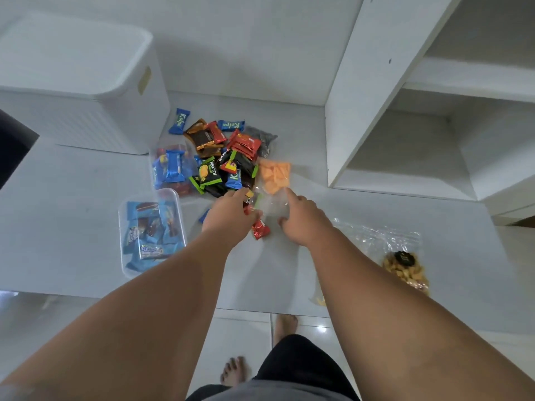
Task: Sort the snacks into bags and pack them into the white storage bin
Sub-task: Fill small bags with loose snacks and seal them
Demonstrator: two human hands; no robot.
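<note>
A heap of wrapped snacks (223,157) in blue, red, brown and black-green lies on the white table (72,183). My left hand (228,215) reaches into its near edge, fingers closed around small red-wrapped snacks (260,228). My right hand (301,218) grips a clear plastic bag (272,204) between the two hands. An orange snack packet (274,175) lies just beyond that bag. The white storage bin (78,79), lid on, stands at the back left.
A clear tub (150,227) of blue-wrapped snacks sits at the left, with a clear bag of blue snacks (170,169) behind it. A bag of golden snacks (405,267) lies at the right. White shelving (419,111) rises at the back right.
</note>
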